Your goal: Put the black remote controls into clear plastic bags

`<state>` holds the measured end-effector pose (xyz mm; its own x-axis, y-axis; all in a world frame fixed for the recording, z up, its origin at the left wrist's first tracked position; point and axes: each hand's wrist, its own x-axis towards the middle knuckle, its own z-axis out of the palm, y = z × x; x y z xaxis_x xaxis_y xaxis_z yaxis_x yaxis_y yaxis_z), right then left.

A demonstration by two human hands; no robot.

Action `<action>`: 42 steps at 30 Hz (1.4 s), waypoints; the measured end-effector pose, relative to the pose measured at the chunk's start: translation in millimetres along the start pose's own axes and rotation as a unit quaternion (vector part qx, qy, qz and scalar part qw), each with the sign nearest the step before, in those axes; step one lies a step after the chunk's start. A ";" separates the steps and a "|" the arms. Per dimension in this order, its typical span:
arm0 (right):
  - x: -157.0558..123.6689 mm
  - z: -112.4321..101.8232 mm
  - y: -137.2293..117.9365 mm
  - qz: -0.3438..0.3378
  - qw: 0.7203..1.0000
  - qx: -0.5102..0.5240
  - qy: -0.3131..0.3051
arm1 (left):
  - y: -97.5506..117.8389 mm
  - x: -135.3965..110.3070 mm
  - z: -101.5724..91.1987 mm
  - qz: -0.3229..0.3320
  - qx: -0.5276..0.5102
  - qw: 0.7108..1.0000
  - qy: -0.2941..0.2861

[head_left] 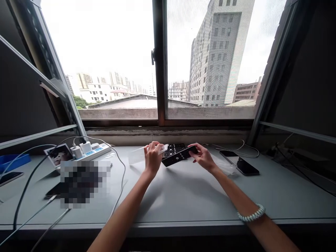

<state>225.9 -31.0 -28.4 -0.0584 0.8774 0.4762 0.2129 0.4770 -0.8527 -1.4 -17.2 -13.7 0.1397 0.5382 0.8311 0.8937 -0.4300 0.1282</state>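
Observation:
My right hand (203, 156) grips one end of a long black remote control (177, 157), held just above the grey table (189, 196). My left hand (153, 156) is closed on a clear plastic sleeve (138, 155) at the remote's other end. A second black remote (173, 149) with many buttons lies flat on the table just behind the held one.
A black phone (240, 163) and white cables (236, 148) lie right of my right hand. At left are a white power strip (90, 150) with chargers, a small photo (59, 154), a blue tray (12, 162) and another phone (9, 176). A window stands behind the table.

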 end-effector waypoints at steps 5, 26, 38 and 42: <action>0.3 -3.7 -8.4 0.038 0.987 0.136 0.076 | -1.1 -1.9 4.8 -0.018 -0.008 1.000 -0.012; -5.0 3.6 -16.4 -0.207 0.973 -0.101 0.029 | -7.3 -13.2 31.1 0.022 -0.055 0.984 -0.171; -8.2 -0.4 -12.7 -0.181 0.957 -0.227 -0.026 | -21.0 -12.0 35.9 0.014 -0.035 0.990 -0.139; -7.2 -3.2 -8.2 -0.179 0.958 -0.225 -0.006 | -18.5 -11.5 32.2 0.032 -0.034 0.990 -0.133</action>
<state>227.8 -41.4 -24.2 -0.2174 0.6636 0.7158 0.5764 0.6791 -0.4546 -5.7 8.0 -43.1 0.3109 0.6758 0.6683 0.8498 -0.5125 0.1229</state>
